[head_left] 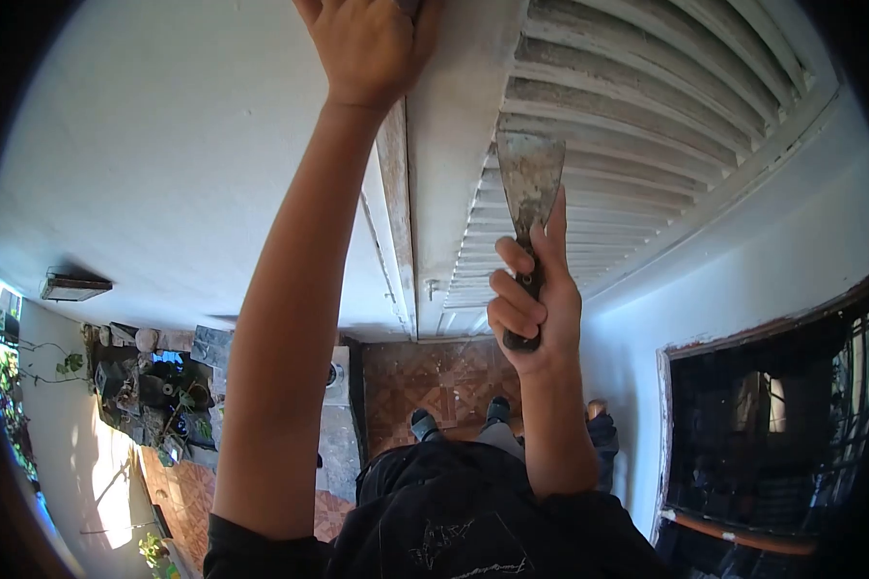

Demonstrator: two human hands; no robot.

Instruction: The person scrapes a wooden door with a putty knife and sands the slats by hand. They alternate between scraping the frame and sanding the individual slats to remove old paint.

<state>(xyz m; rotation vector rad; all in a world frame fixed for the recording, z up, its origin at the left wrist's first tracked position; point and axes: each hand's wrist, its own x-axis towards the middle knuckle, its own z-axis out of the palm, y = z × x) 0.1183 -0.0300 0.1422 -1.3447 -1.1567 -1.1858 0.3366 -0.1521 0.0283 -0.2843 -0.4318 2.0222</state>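
A louvered wooden door [454, 125] with worn pale paint stands in front of me. My right hand [543, 299] is wrapped round the dark handle of a putty knife [531, 174], its broad stained blade pointing up in front of the slats. My left hand [369, 43] is raised at the top edge of the view, by the door frame [394, 183]. Its fingertips are cut off by the image edge, and a small dark thing shows between its fingers, too little to name.
A white wall [164, 154] with a small fixture [75, 286] is on the left. Rubble and plants [164, 391] lie below it. A dark barred window [772, 425] is at the right. My feet stand on a patterned tile floor [434, 372].
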